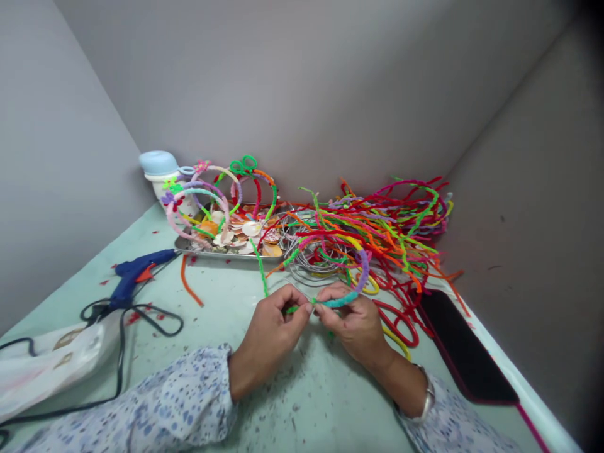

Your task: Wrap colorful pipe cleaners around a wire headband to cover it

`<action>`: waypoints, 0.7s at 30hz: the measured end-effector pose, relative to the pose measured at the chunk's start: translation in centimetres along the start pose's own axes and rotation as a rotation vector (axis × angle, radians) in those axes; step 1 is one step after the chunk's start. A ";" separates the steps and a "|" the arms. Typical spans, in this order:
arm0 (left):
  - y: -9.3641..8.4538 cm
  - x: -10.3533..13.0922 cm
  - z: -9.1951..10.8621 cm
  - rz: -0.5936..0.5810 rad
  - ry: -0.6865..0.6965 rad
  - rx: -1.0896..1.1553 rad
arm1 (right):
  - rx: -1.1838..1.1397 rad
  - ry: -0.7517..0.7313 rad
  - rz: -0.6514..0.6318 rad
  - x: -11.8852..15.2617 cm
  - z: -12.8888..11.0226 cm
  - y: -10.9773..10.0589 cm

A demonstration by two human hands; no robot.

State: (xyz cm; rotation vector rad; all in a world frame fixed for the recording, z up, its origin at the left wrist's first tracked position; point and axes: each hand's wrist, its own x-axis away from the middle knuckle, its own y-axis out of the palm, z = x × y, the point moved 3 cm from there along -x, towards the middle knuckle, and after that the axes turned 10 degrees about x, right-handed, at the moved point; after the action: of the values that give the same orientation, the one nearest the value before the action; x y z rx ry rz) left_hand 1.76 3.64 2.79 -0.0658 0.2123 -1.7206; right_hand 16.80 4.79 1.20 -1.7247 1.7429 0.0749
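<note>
Both hands meet over the front middle of the table. My right hand [352,321] is closed on the turquoise end of a headband [364,270] wrapped in fuzzy pipe cleaner, its arch running through purple, yellow and red away from me. My left hand [278,321] pinches a green pipe cleaner [262,270] at that same end, and the loose length of it sticks up behind the fingers. The fingertips of the two hands nearly touch. Exactly how the green strand sits on the headband's end is hidden by the fingers.
A metal tray [226,255] of seashells [250,228] holds several finished headbands [202,195]. Behind my right hand lies a heap of pipe cleaners [396,214] beside wire coils [306,267]. A blue glue gun [125,283], a plastic bag [61,358], a bottle [160,167] and a phone [465,346] surround them.
</note>
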 end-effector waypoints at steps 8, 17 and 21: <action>-0.1 0.5 0.0 -0.011 0.110 -0.268 | 0.165 -0.084 -0.016 0.3 -0.2 0.2; -0.2 0.8 0.8 -0.045 0.468 -0.544 | 0.081 -0.003 -0.024 0.4 0.2 0.3; -0.3 0.6 0.6 -0.065 0.540 -0.613 | 0.037 0.054 -0.020 0.4 0.5 0.3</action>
State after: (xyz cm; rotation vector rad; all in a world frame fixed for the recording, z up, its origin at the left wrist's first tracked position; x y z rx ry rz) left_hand 1.46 3.01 3.41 -0.0558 1.1426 -1.6522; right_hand 16.74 4.75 0.49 -1.7310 1.7549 -0.0129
